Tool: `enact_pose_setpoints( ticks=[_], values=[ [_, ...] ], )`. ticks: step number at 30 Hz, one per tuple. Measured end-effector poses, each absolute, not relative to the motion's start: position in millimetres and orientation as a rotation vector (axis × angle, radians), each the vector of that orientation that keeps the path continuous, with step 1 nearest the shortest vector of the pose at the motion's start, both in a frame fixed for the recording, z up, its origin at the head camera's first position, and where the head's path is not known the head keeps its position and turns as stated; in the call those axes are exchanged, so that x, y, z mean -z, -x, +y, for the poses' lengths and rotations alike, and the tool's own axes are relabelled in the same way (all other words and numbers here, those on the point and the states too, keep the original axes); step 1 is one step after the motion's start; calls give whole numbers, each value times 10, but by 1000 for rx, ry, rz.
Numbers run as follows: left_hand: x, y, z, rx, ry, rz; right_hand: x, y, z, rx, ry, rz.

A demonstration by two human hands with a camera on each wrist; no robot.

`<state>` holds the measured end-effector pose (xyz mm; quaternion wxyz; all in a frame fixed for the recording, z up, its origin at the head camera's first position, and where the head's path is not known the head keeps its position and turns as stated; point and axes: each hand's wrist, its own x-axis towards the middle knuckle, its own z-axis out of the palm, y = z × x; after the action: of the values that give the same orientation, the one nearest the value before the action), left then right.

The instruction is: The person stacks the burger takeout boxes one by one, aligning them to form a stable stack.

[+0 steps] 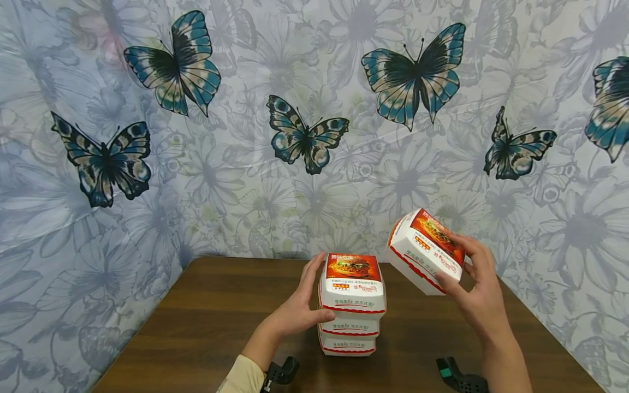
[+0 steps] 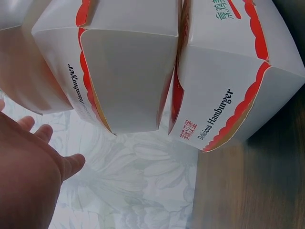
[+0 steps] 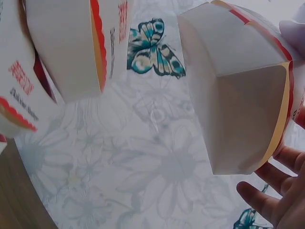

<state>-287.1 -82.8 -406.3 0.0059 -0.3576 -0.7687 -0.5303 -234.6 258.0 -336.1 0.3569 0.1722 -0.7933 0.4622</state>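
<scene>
Three white and red hamburger boxes stand stacked, the top box (image 1: 355, 299) carrying a burger picture, the middle box (image 1: 351, 326) and bottom box (image 1: 346, 346) under it. My left hand (image 1: 294, 310) lies along the stack's left side, its fingers extended by the top box and its thumb at the front. In the left wrist view, that hand (image 2: 26, 167) shows with spread fingers. Up to the right, my right hand (image 1: 479, 289) grips another hamburger box (image 1: 415, 256), tilted and raised off the table. In the right wrist view, fingers hold the right side of this box (image 3: 248, 114).
Everything stands on a dark brown wooden table (image 1: 211, 322). Behind it hangs a pale floral backdrop (image 1: 236, 218) printed with blue butterflies. Black straps with devices are worn on both wrists, the left device (image 1: 282, 372) close to the stack's front.
</scene>
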Motion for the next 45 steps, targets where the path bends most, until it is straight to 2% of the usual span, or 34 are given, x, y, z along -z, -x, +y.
enact_pose_setpoints(
  ticks=[17, 33, 45],
  values=[
    [4002, 2844, -777, 1573, 1140, -2338, 3283, 2308, 2206, -1324, -739, -2034],
    [3971, 2824, -671, 1477, 996, -2395, 3354, 2403, 2110, -1357, -755, -2099],
    [3997, 2823, -668, 1458, 986, -2445, 3378, 2405, 2046, -1274, -735, -2164]
  ],
)
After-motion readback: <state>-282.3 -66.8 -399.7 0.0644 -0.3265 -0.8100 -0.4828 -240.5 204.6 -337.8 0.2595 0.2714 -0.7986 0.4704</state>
